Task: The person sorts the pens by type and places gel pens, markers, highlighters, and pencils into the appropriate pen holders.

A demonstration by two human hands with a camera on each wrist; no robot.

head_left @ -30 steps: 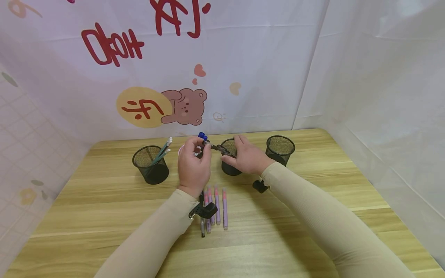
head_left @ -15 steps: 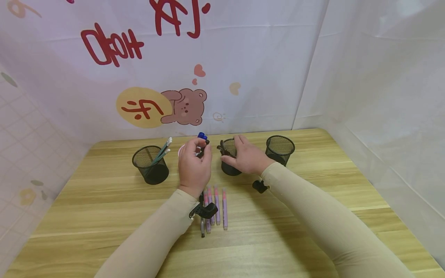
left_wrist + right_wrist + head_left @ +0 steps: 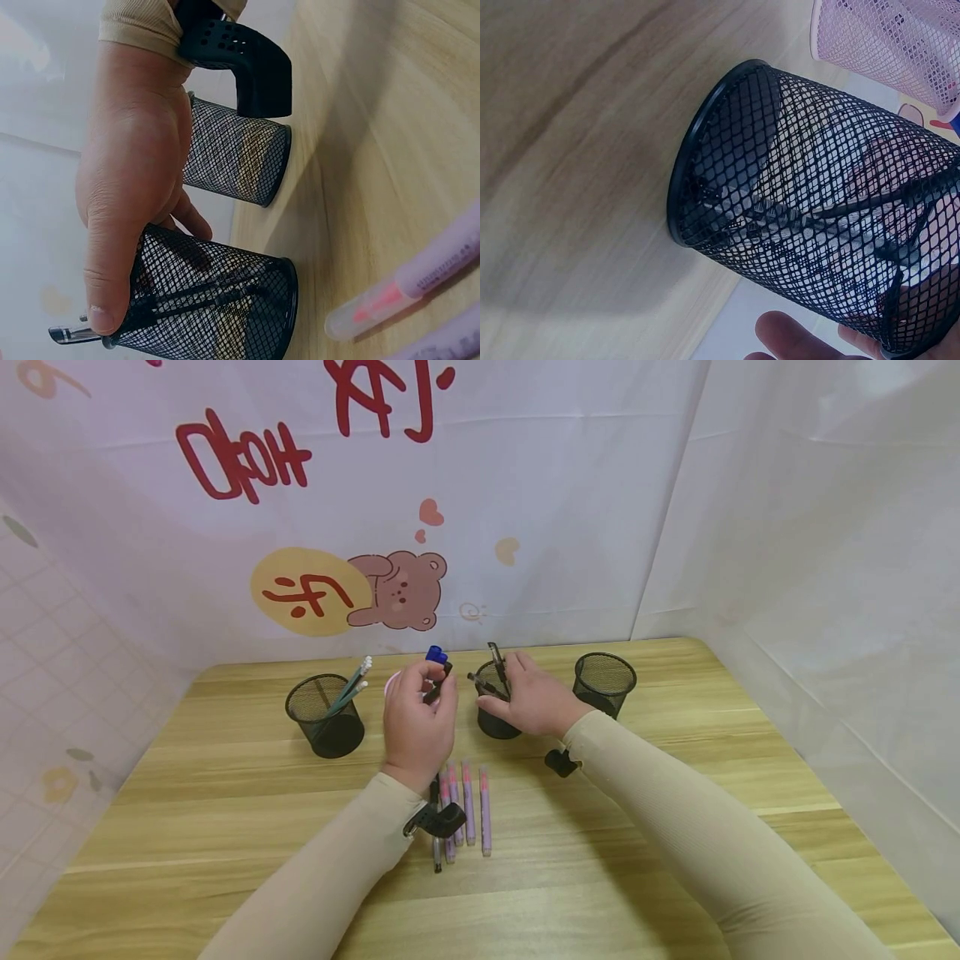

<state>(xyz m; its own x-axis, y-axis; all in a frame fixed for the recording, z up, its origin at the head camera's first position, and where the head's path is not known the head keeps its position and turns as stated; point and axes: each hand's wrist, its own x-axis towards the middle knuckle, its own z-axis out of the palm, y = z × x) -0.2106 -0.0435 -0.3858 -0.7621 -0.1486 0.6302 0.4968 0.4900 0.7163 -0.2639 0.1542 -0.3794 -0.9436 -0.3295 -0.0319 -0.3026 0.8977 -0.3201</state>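
Note:
My left hand [image 3: 420, 722] pinches a black pen [image 3: 437, 685] between thumb and fingers in the head view; much of the pen is hidden. My right hand [image 3: 540, 700] grips the rim of the middle black mesh pen holder [image 3: 495, 725], thumb on the near side. Dark pens [image 3: 496, 657] lean in that holder, their ends above the rim. In the left wrist view the right hand [image 3: 135, 165] holds the same holder [image 3: 225, 300], with pens showing through the mesh. The right wrist view shows this holder [image 3: 817, 195] close up, fingers [image 3: 791, 334] beside its wall.
Several purple highlighters [image 3: 485, 814] and a clear-barrelled pen [image 3: 437, 852] lie in front. Green pencils [image 3: 348, 689] stand in the left black holder [image 3: 333, 739]. Another black holder [image 3: 604, 681] stands at right. A pink holder [image 3: 900, 45] with blue-capped pens [image 3: 435, 653] is behind my left hand.
A pen that stretched from my left hand to the middle holder has left the fingers and now leans inside it, more upright. My right hand has stayed on the rim.

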